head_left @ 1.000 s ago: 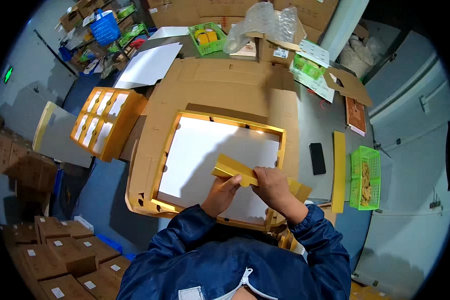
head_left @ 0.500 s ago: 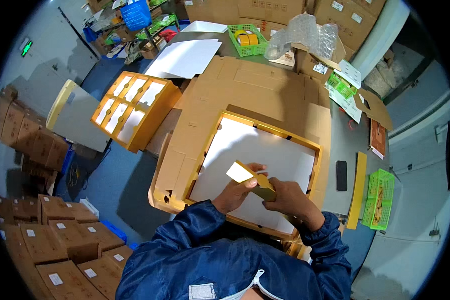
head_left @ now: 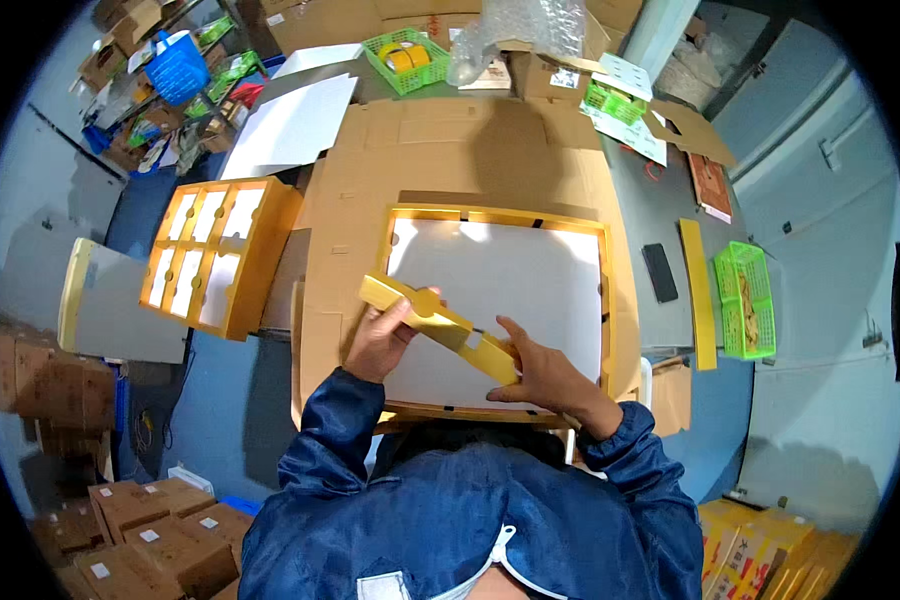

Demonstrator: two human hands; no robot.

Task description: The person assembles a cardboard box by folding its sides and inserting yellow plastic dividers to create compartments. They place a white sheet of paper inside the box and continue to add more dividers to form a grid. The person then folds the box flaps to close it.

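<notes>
Holding: both hands grip one long yellow cardboard strip [head_left: 440,325] just below the middle of the frame, above the blue sleeves that rise from the lower edge.
Left hand: the left hand [head_left: 378,342] is clamped on the strip's upper-left part, thumb on its face and fingers curled behind.
Right hand: the right hand [head_left: 540,375] presses on the strip's lower-right end, fingers spread and flat; whether the thumb wraps under it I cannot tell.
Strip position: it runs on a slant from centre-left down to the right, lying over the lower-left part of the white panel.
Strip look: thin, stiff, bright yellow, with a rounded notch near the left hand and a pale patch, possibly a slot or tape, near its middle.
Doing it well: judging by the notches, the strip wants to be kept straight and level between the two hands, its cuts lined up with the frame's edge slots before any pressing.
Tray: a shallow yellow-rimmed tray [head_left: 410,214] with a white floor sits on flat brown cardboard [head_left: 450,150] at the centre.
Left of it: a finished yellow divider box [head_left: 270,260] with white cells lies at middle left.
Right of it: a dark phone [head_left: 660,272], a spare yellow strip [head_left: 697,295] and a green basket [head_left: 745,300].
Far: another green basket [head_left: 410,50] at the top.
</notes>
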